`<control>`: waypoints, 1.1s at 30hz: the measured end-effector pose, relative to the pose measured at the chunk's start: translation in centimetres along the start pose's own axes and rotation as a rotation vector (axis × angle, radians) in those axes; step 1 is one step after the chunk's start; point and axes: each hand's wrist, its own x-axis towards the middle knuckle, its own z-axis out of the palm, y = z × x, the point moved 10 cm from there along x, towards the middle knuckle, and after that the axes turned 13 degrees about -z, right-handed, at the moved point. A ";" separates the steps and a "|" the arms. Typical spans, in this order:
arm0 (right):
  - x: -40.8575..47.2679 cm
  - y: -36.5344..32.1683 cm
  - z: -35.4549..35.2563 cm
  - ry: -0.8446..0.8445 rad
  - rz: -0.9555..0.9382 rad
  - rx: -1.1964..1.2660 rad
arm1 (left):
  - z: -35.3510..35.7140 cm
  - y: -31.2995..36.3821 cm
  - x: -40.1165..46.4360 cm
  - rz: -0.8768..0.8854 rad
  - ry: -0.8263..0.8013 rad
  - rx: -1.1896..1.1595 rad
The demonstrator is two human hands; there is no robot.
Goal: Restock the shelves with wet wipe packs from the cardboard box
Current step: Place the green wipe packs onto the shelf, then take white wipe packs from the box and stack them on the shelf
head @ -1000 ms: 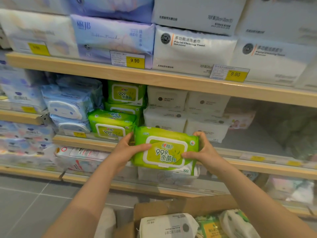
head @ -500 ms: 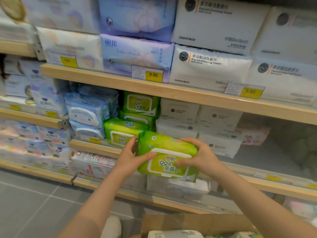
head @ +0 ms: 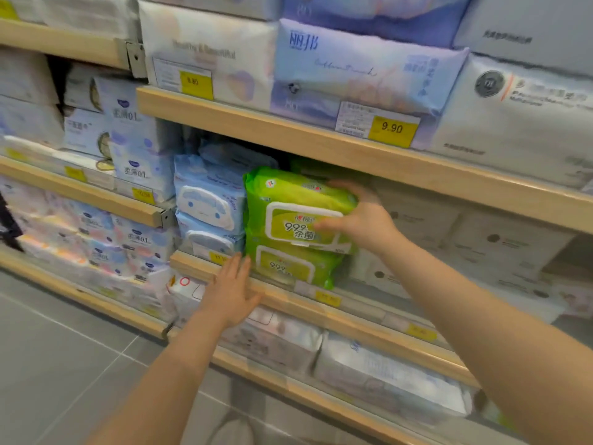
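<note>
A green wet wipe pack [head: 288,203] lies on top of another green pack [head: 284,266] on the middle wooden shelf [head: 359,314]. My right hand [head: 359,216] grips the upper pack's right end, thumb on its front label and fingers over its top. My left hand [head: 231,290] is off the pack, fingers straight, lying against the shelf's front edge just below and left of the lower green pack. The cardboard box is out of view.
Blue wipe packs [head: 208,200] stand stacked directly left of the green ones, white packs [head: 481,248] to the right. The shelf above [head: 288,133] overhangs closely, loaded with large tissue packs and yellow price tags. More packs fill the lower shelf; grey floor tiles [head: 64,364] lie at bottom left.
The green pack went from in front of the shelf up onto the lower green pack. My left hand let go and dropped to the shelf edge. The view shifted left and closer.
</note>
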 end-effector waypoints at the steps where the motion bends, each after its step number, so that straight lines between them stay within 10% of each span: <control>1: 0.7 0.8 0.8 0.005 0.000 0.002 | 0.9 -0.2 0.2 -0.013 -0.021 -0.002; 15: 0.0 2.8 0.6 -0.013 0.024 -0.101 | 1.1 0.1 -0.4 -0.024 -0.004 -0.090; 33: -38.1 2.4 -3.8 -0.381 0.213 -0.248 | 10.8 11.7 -32.0 0.315 -0.383 -0.217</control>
